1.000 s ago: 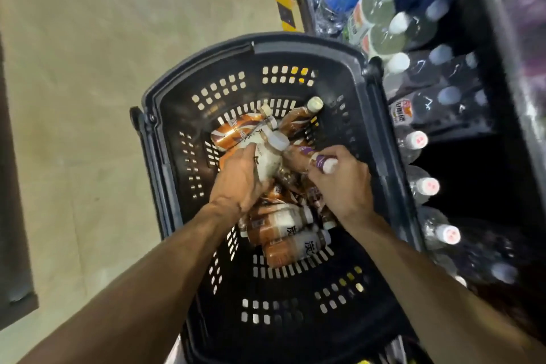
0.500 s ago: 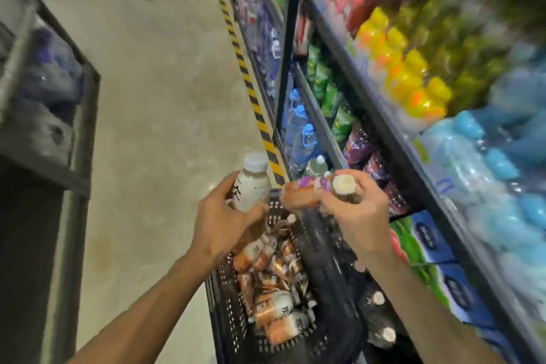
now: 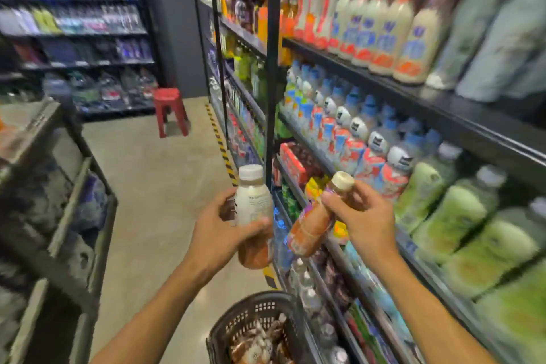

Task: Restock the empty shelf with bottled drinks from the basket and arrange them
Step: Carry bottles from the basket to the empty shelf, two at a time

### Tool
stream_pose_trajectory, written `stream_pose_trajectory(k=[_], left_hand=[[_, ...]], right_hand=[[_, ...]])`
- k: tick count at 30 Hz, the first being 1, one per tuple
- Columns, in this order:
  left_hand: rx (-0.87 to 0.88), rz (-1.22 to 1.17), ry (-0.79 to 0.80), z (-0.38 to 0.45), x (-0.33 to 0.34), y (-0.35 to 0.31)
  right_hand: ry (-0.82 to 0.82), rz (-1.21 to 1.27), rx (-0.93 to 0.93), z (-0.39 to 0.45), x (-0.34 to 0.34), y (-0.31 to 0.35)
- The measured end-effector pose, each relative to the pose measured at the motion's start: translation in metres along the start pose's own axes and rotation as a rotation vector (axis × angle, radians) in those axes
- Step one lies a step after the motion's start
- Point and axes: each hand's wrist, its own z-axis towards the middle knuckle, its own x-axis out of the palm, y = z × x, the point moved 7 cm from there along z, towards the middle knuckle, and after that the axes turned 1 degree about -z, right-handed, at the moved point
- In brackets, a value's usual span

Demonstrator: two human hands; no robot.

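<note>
My left hand [image 3: 220,233] grips an upright bottle [image 3: 253,210] with a white cap, pale label and brown drink. My right hand [image 3: 365,216] holds a second brown bottle [image 3: 310,230] by its neck, tilted, cream cap pointing up and to the right. Both bottles are raised in front of the stocked drink shelves [image 3: 413,97] on the right. The black basket [image 3: 254,313] sits low at the bottom centre with several brown bottles [image 3: 260,346] left inside. No empty shelf space shows clearly in the blurred view.
A yellow-black striped line [image 3: 220,142] runs along the shelf base on the concrete floor. A red stool [image 3: 170,112] stands at the aisle's far end. A dark rack [image 3: 65,210] with packed bottles is on the left. More shelves line the back wall.
Both hands have lifted a bottle each out of the basket and raised them to shelf height. The view has swung up from the basket to the aisle and shelves.
</note>
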Motion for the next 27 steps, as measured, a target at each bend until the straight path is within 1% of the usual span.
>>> stream_pose_trajectory(k=[5,11,17,23,25,27], left_hand=[[0.105,-0.051,0.138,-0.011,-0.002,-0.072],[0.217,-0.096,0.339,-0.029,0.013,-0.133],[0.32,-0.145,0.605,-0.078,0.069,-0.187],[0.366,-0.212,0.832,-0.157,0.143,-0.232],[0.386,-0.245,0.893,-0.196,0.167,-0.249],[0.404,-0.269,0.927,-0.224,0.181,-0.261]], right_hand=[[-0.089,-0.061,-0.092,-0.016,-0.02,0.086],[-0.24,-0.13,-0.118,-0.065,-0.054,0.156],[-0.44,-0.253,-0.121,-0.146,-0.119,0.214],[-0.661,-0.395,-0.124,-0.247,-0.194,0.272],[-0.746,-0.435,-0.134,-0.29,-0.221,0.293],[-0.797,-0.474,-0.143,-0.322,-0.239,0.307]])
